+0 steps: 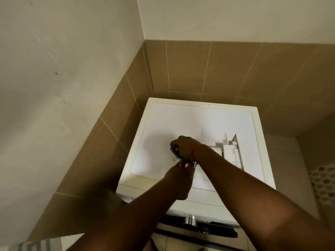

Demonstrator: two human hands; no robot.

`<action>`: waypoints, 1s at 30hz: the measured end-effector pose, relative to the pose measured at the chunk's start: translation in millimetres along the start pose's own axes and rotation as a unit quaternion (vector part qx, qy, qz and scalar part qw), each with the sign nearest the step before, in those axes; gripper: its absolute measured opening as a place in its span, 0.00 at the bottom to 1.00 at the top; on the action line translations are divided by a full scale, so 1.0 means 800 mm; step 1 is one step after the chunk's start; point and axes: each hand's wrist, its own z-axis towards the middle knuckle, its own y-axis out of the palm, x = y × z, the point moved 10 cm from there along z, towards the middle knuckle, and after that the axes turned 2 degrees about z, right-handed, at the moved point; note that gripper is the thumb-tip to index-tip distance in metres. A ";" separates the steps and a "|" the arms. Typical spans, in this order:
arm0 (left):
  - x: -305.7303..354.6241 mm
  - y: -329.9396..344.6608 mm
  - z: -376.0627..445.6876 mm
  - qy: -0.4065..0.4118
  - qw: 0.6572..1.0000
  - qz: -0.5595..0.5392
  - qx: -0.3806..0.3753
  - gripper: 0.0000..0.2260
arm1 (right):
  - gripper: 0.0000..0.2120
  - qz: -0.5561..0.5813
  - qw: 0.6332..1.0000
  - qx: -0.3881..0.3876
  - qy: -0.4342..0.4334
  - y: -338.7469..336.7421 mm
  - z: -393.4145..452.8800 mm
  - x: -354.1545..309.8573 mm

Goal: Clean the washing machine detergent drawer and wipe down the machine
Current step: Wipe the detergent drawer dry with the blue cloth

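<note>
The white washing machine [190, 120] stands in a tiled corner, seen from above. The removed detergent drawer [233, 153], white plastic, lies on the right side of the machine's top. My right hand [184, 144] is over the middle of the top, its fingers curled round a small dark grey object [174, 151]; what the object is cannot be made out. Just below it, my left hand [179, 175] reaches up and its fingertips pinch a small white piece [174, 160] that sticks out under the dark object.
Tan wall tiles [199, 69] close in behind and to the left of the machine. A silver knob [190, 221] and the dark control panel [213, 230] sit on the front edge. A white perforated basket [324, 183] is at the right, a striped cloth [36, 244] at bottom left.
</note>
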 end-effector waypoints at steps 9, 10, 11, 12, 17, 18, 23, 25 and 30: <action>0.009 0.009 0.006 0.071 0.985 0.156 -0.021 0.27 | 0.16 0.082 0.978 -0.051 0.187 -0.026 -0.081 0.081; 0.007 0.009 0.007 0.076 0.985 0.152 -0.020 0.29 | 0.16 0.063 0.978 -0.042 0.195 -0.028 -0.081 0.079; 0.008 0.010 0.009 0.074 0.988 0.138 -0.016 0.31 | 0.16 0.072 0.979 -0.029 0.191 -0.026 -0.076 0.074; 0.007 0.008 0.010 0.068 0.992 0.106 -0.007 0.34 | 0.14 0.098 0.979 -0.013 0.181 -0.021 -0.067 0.064; 0.011 0.014 -0.006 0.115 0.990 0.076 0.041 0.43 | 0.18 0.030 0.992 0.070 0.096 0.003 -0.025 -0.013; 0.011 0.018 -0.009 0.116 0.989 0.074 0.046 0.43 | 0.19 0.023 0.992 0.075 0.094 0.002 -0.026 -0.014; 0.005 0.022 -0.020 0.087 0.993 0.062 0.052 0.44 | 0.20 -0.015 0.978 0.092 0.186 -0.020 -0.081 0.042; 0.006 0.022 -0.021 0.086 0.992 0.067 0.058 0.44 | 0.23 -0.073 0.965 0.083 0.239 -0.018 -0.099 0.066; 0.011 0.032 -0.017 0.089 0.991 0.084 0.054 0.47 | 0.22 -0.031 0.981 0.099 0.167 0.001 -0.050 0.003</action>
